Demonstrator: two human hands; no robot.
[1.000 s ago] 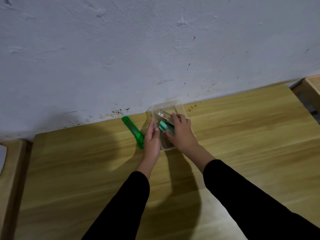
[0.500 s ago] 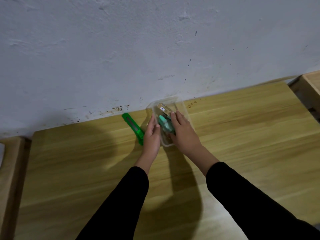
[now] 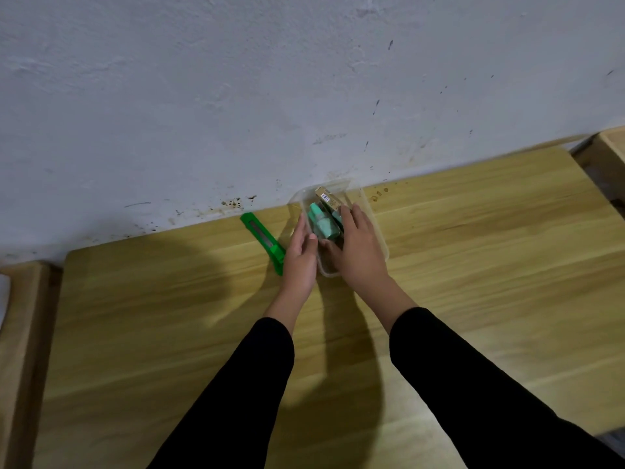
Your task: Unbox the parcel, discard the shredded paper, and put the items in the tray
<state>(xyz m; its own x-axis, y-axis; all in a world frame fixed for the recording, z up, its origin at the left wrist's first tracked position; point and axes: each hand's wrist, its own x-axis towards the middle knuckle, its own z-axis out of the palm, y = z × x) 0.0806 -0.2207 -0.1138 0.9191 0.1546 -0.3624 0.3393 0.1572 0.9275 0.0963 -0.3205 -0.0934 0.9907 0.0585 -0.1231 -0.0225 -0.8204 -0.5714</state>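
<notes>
A clear plastic tray stands on the wooden table by the wall. In it lie a tan box with a barcode label and a mint green item, with another mint piece beside it. My left hand holds the tray's left wall, fingers along the outside and thumb over the rim. My right hand lies inside the tray with straight fingers, touching the items and covering the tray's near half. No parcel and no shredded paper are in view.
A green utility knife lies on the table just left of my left hand. The grey wall rises right behind the tray. Other wooden surfaces adjoin the table at the left and at the far right.
My right hand has slid to the right inside the tray, and the mint green item now lies uncovered by the left wall. My left hand stays at the tray's left side.
</notes>
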